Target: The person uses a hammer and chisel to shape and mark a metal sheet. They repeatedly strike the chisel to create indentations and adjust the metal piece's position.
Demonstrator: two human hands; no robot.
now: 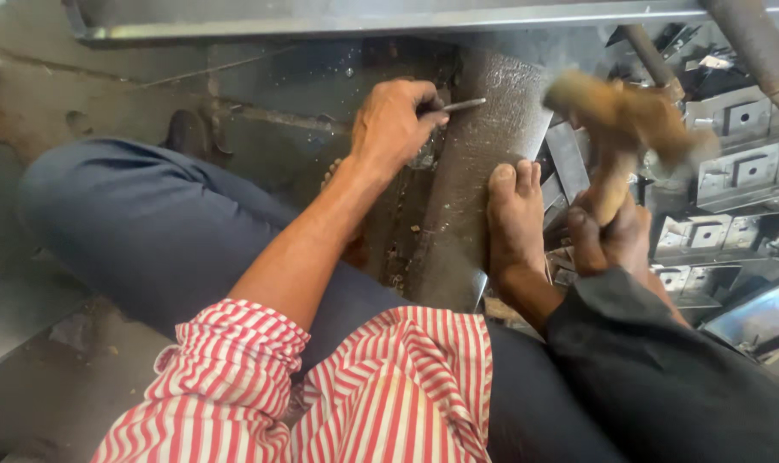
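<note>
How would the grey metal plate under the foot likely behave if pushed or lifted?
The grey metal plate looks thick and flat, so probably stiff and heavy. Its rough, speckled face should resist slipping. The bare foot pressing on it suggests it could shift when struck; rolling seems unlikely.

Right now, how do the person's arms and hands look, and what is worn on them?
The left hand and right hand are bare, with no gloves, rings or watch visible. The left forearm is bare below a rolled-up sleeve with red and white stripes. The right arm is hidden behind a dark trouser leg.
</note>
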